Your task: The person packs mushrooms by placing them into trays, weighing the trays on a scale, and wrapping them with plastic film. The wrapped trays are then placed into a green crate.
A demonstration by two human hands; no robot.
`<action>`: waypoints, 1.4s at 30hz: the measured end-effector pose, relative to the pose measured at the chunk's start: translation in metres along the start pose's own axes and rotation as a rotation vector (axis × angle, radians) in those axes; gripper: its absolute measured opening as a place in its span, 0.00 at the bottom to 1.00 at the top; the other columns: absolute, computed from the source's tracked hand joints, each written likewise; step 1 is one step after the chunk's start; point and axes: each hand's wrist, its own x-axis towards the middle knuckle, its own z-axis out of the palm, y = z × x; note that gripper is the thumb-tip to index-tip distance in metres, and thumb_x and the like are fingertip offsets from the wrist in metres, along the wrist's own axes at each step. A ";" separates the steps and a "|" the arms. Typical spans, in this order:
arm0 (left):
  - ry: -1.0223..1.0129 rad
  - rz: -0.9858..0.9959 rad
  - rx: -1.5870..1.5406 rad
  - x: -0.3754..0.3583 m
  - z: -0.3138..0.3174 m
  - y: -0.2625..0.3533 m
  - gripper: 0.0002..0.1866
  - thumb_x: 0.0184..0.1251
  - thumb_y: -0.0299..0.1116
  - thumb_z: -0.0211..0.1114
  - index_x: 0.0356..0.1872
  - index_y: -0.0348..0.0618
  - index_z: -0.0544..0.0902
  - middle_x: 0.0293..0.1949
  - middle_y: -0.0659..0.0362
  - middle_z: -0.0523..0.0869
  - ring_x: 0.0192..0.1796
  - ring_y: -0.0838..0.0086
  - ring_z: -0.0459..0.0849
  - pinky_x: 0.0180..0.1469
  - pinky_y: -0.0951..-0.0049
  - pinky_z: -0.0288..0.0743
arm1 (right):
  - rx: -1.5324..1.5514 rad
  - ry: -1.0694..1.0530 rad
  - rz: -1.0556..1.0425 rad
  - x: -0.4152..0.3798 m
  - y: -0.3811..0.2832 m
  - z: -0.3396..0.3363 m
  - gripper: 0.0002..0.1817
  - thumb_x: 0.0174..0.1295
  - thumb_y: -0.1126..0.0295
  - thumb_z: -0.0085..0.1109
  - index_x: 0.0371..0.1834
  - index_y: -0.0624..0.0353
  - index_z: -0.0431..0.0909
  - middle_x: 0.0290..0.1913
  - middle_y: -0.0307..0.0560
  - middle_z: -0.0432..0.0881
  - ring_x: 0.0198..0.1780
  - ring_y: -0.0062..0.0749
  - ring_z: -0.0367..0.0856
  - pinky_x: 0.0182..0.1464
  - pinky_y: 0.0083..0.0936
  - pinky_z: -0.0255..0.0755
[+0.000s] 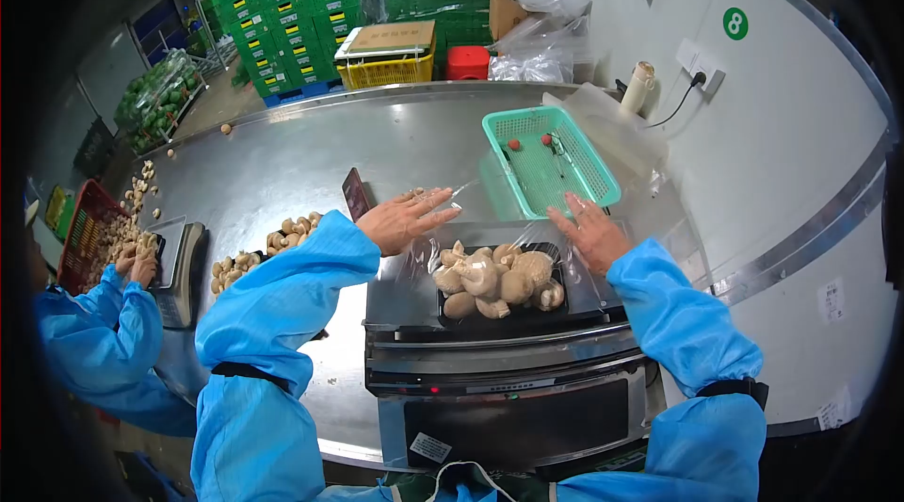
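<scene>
A black tray (450, 317) of mushrooms (499, 278) sits on the wrapping machine (508, 351) in front of me, with clear plastic film (424, 262) over and around it. My left hand (407, 219) is at the tray's upper left, palm down, fingers stretched out beside the film. At the upper right, my right hand (593, 234) has its fingers spread over the film, close to the near edge of a green basket (603, 184). Whether either thumb touches the film is hard to see.
Two small red items lie in the basket. Behind my left forearm are more mushrooms (294, 233) and a dark upright object (356, 193). At left, a co-worker's hands (141, 262) hold mushrooms by a scale (179, 276) and red crate (83, 229). A wall (782, 125) bounds the right.
</scene>
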 end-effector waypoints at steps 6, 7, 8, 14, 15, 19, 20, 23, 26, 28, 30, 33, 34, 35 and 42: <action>-0.004 -0.083 -0.250 -0.002 0.047 0.017 0.27 0.68 0.36 0.49 0.68 0.52 0.59 0.69 0.46 0.56 0.70 0.52 0.56 0.68 0.61 0.54 | 0.251 -0.077 0.150 -0.010 -0.026 0.023 0.30 0.56 0.74 0.54 0.64 0.48 0.63 0.65 0.62 0.61 0.67 0.52 0.59 0.67 0.45 0.54; -0.003 -0.082 -0.249 -0.006 0.054 0.023 0.27 0.68 0.36 0.49 0.68 0.52 0.59 0.69 0.46 0.56 0.70 0.52 0.56 0.68 0.61 0.54 | 0.303 -0.057 0.172 -0.013 -0.026 0.026 0.26 0.57 0.73 0.51 0.62 0.50 0.66 0.63 0.63 0.63 0.66 0.54 0.60 0.67 0.44 0.55; 0.032 -0.112 -0.291 -0.010 0.057 0.028 0.26 0.69 0.36 0.47 0.68 0.51 0.60 0.69 0.45 0.57 0.70 0.51 0.56 0.68 0.61 0.54 | 0.357 -0.037 0.196 -0.015 -0.029 0.027 0.23 0.58 0.73 0.49 0.60 0.52 0.69 0.62 0.64 0.65 0.64 0.55 0.62 0.66 0.43 0.56; 0.151 -0.635 -1.693 -0.049 0.017 0.111 0.20 0.70 0.39 0.47 0.53 0.34 0.74 0.48 0.51 0.80 0.51 0.67 0.76 0.58 0.69 0.66 | 1.422 -0.030 0.662 -0.043 -0.068 -0.036 0.16 0.67 0.64 0.44 0.50 0.61 0.76 0.45 0.54 0.80 0.50 0.35 0.77 0.55 0.32 0.68; 0.147 -0.754 -1.801 -0.057 0.004 0.129 0.20 0.70 0.40 0.49 0.50 0.33 0.76 0.44 0.54 0.82 0.48 0.72 0.76 0.56 0.71 0.67 | 1.422 -0.035 0.657 -0.049 -0.076 -0.049 0.16 0.67 0.64 0.44 0.50 0.61 0.76 0.45 0.54 0.80 0.50 0.35 0.77 0.55 0.32 0.68; -0.104 -1.091 -2.188 -0.097 -0.008 0.182 0.17 0.69 0.43 0.52 0.46 0.40 0.79 0.41 0.58 0.83 0.42 0.73 0.81 0.45 0.70 0.75 | 1.923 -0.327 0.982 -0.091 -0.127 -0.094 0.17 0.67 0.59 0.48 0.45 0.63 0.78 0.40 0.40 0.81 0.42 0.22 0.78 0.44 0.24 0.73; -0.121 -1.181 -2.197 -0.112 0.009 0.199 0.17 0.68 0.44 0.53 0.46 0.41 0.79 0.42 0.59 0.83 0.42 0.73 0.81 0.44 0.70 0.76 | 1.999 -0.381 1.057 -0.111 -0.146 -0.092 0.17 0.67 0.59 0.49 0.46 0.63 0.78 0.40 0.41 0.81 0.39 0.24 0.79 0.41 0.24 0.73; -0.069 -1.436 -2.268 -0.152 0.058 0.266 0.18 0.67 0.45 0.56 0.47 0.42 0.79 0.43 0.58 0.83 0.44 0.71 0.82 0.45 0.68 0.77 | 2.053 -0.537 1.422 -0.162 -0.199 -0.071 0.14 0.65 0.60 0.51 0.40 0.61 0.77 0.34 0.39 0.80 0.33 0.21 0.77 0.35 0.22 0.72; -0.063 -1.420 -2.356 -0.169 0.060 0.293 0.14 0.65 0.36 0.56 0.47 0.40 0.78 0.44 0.56 0.82 0.45 0.69 0.81 0.49 0.67 0.75 | 2.092 -0.471 1.328 -0.200 -0.216 -0.052 0.14 0.66 0.64 0.47 0.43 0.65 0.74 0.40 0.46 0.81 0.39 0.29 0.81 0.41 0.26 0.77; 0.299 -1.310 -2.292 -0.177 0.061 0.306 0.14 0.66 0.36 0.54 0.46 0.38 0.76 0.44 0.56 0.81 0.46 0.67 0.80 0.49 0.65 0.75 | 2.396 -0.204 1.328 -0.204 -0.212 -0.058 0.17 0.66 0.61 0.47 0.46 0.64 0.72 0.42 0.47 0.80 0.42 0.33 0.80 0.42 0.27 0.77; 0.496 -1.281 -2.237 -0.177 0.046 0.312 0.17 0.68 0.38 0.52 0.50 0.37 0.73 0.46 0.55 0.79 0.47 0.66 0.80 0.49 0.63 0.75 | 2.423 -0.089 1.367 -0.204 -0.210 -0.064 0.19 0.67 0.58 0.46 0.47 0.65 0.72 0.42 0.48 0.80 0.44 0.35 0.79 0.41 0.29 0.77; 0.636 -1.276 -2.001 -0.176 0.042 0.324 0.18 0.70 0.41 0.50 0.49 0.37 0.74 0.45 0.56 0.79 0.47 0.68 0.79 0.46 0.66 0.75 | 1.870 0.026 1.351 -0.193 -0.232 -0.065 0.15 0.65 0.60 0.52 0.39 0.63 0.76 0.31 0.40 0.77 0.31 0.19 0.75 0.31 0.17 0.73; 0.604 -1.387 -1.823 -0.171 0.040 0.327 0.16 0.70 0.40 0.52 0.47 0.37 0.75 0.41 0.59 0.80 0.43 0.75 0.78 0.43 0.74 0.73 | 1.720 0.038 1.328 -0.189 -0.238 -0.063 0.13 0.65 0.62 0.53 0.37 0.63 0.77 0.27 0.39 0.76 0.28 0.17 0.74 0.28 0.16 0.70; 0.601 -1.380 -1.822 -0.169 0.043 0.327 0.16 0.70 0.40 0.52 0.47 0.37 0.75 0.41 0.59 0.80 0.43 0.75 0.78 0.43 0.74 0.73 | 1.571 0.051 1.299 -0.184 -0.243 -0.060 0.12 0.64 0.63 0.54 0.35 0.63 0.77 0.23 0.37 0.74 0.26 0.15 0.72 0.25 0.15 0.67; 0.713 -1.203 -1.398 -0.168 0.082 0.314 0.11 0.70 0.34 0.54 0.30 0.39 0.74 0.24 0.66 0.74 0.28 0.86 0.68 0.28 0.84 0.62 | 1.565 0.448 1.537 -0.179 -0.270 -0.047 0.13 0.68 0.66 0.48 0.25 0.57 0.66 0.16 0.32 0.64 0.14 0.12 0.59 0.13 0.14 0.52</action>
